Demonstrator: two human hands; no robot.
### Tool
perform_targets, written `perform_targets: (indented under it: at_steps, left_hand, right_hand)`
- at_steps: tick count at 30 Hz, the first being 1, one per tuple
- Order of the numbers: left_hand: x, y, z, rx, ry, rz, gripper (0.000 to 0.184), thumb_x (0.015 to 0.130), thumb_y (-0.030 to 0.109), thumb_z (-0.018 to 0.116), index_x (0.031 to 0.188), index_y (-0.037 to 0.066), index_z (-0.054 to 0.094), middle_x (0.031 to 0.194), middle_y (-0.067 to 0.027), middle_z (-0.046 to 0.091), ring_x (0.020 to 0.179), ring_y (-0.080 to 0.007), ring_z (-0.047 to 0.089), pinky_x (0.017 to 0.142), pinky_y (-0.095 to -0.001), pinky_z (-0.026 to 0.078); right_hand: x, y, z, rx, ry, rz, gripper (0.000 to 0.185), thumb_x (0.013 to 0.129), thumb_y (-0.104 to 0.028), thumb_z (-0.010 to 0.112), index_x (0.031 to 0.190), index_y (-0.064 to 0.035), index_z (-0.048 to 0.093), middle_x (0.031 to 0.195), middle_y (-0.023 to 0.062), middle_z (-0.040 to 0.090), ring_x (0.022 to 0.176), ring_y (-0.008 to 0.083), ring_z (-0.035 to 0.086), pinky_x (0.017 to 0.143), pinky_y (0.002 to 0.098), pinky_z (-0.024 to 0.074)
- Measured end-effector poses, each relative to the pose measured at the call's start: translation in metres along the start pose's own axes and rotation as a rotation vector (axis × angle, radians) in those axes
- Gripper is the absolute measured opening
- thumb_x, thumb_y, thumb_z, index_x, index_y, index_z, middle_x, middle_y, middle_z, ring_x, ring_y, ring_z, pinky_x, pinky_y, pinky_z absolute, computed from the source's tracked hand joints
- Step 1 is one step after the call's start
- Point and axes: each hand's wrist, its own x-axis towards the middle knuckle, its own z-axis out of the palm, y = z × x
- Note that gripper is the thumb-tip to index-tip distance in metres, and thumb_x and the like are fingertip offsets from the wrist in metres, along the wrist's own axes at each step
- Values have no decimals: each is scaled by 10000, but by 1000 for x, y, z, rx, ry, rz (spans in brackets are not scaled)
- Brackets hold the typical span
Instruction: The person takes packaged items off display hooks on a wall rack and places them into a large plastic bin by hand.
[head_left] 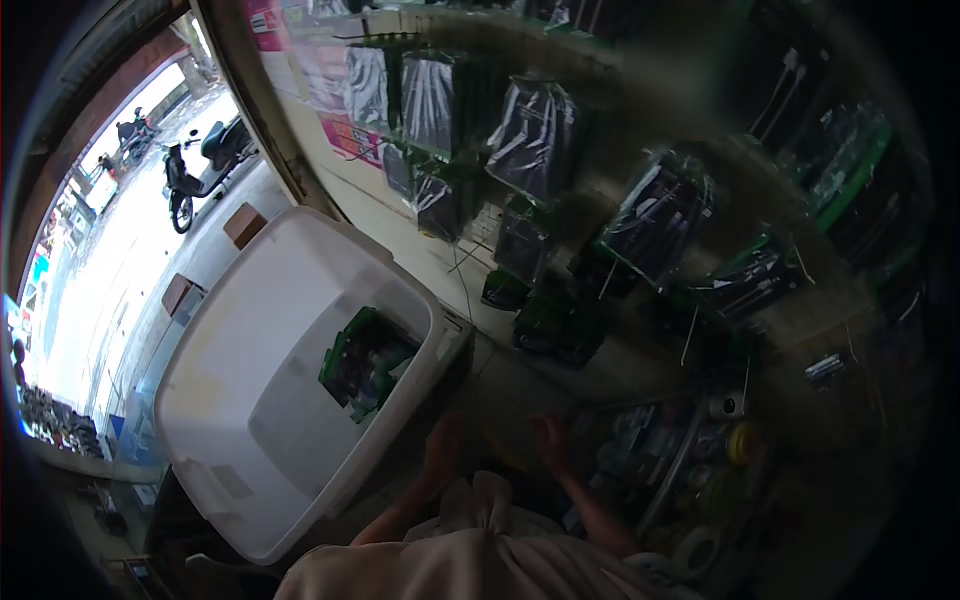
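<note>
Nearest in the head view is a pale shirt (pixel 490 565), the wearer's arms reaching forward from it. The left hand (pixel 443 445) and right hand (pixel 549 440) are set apart in shadow; whether either grips anything, I cannot tell. Just beside the left hand, on the left, stands a white tub (pixel 225 400), its high walls probably useful for keeping the green packets (pixel 365 365) inside together at the right-hand end. Glossy packs (pixel 530 140) hang along the far wall, presumably so their fronts can be seen (daylight catches the plastic). Right of the right hand are shelved goods (pixel 640 450), too dim to identify, perhaps ranged there for easy reach.
</note>
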Motion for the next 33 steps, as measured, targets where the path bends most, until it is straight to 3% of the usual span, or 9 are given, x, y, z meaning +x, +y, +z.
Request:
perform_targets:
  at_steps: [3,5,8,12,14,17,21,28,33]
  left_hand:
    - [-17,-63,-4,135,-161,-132,216,839,88,422,1033,38,502,971,-121,562,907,-213,548,768,-299,422]
    - [-32,-115,-15,257,-234,-132,233,821,138,456,1034,55,506,964,-125,565,891,-241,555,751,-325,433]
    - [-51,-225,-48,524,-466,-111,256,799,203,488,1013,68,525,950,-142,566,867,-291,558,729,-372,443]
    - [-45,-162,-41,878,-763,-156,263,788,245,483,959,63,563,928,-164,564,834,-319,557,718,-408,438]
    - [-41,-196,-33,846,-782,-51,260,788,240,482,961,63,563,932,-164,562,842,-323,553,724,-406,437]
    - [-36,-202,-15,775,-763,39,258,794,234,476,967,61,558,938,-164,559,868,-322,542,742,-398,433]
    - [-23,-159,33,531,-568,-99,256,810,219,467,986,49,540,950,-164,549,914,-315,521,771,-374,422]
    - [68,-138,126,-50,-241,76,271,781,51,488,1051,26,478,995,-151,504,961,-292,492,802,-358,407]
    - [151,-68,187,168,-187,397,391,741,-26,486,1118,40,407,1065,-160,449,1012,-308,443,857,-357,364]
  right_hand:
    - [-68,28,-17,-202,71,202,161,857,-120,422,893,-50,563,842,105,561,800,240,556,724,330,427]
    - [-111,24,-33,21,44,710,196,846,-189,440,915,-58,569,889,126,567,866,272,540,757,355,419]
    - [-194,71,-30,-176,65,842,235,832,-243,448,932,-72,574,936,132,563,922,275,526,772,355,421]
    - [-330,168,3,-474,-306,809,266,812,-281,455,951,-91,579,979,133,556,928,290,527,782,367,422]
    - [-358,186,11,-739,-427,462,275,796,-274,459,961,-88,576,986,142,550,914,302,533,783,372,423]
    - [-342,156,-1,-350,-303,916,253,794,-228,486,969,-62,566,954,165,564,916,309,533,784,396,417]
    - [-290,140,-25,-186,-124,961,279,814,-245,464,1008,-61,546,985,173,555,940,307,526,804,387,410]
    - [-130,167,-48,17,286,597,311,860,-265,454,1063,-31,479,977,116,548,949,234,525,827,321,402]
    - [15,178,-47,137,448,235,373,861,-280,466,1137,-33,423,1117,124,465,1037,202,463,886,319,371]
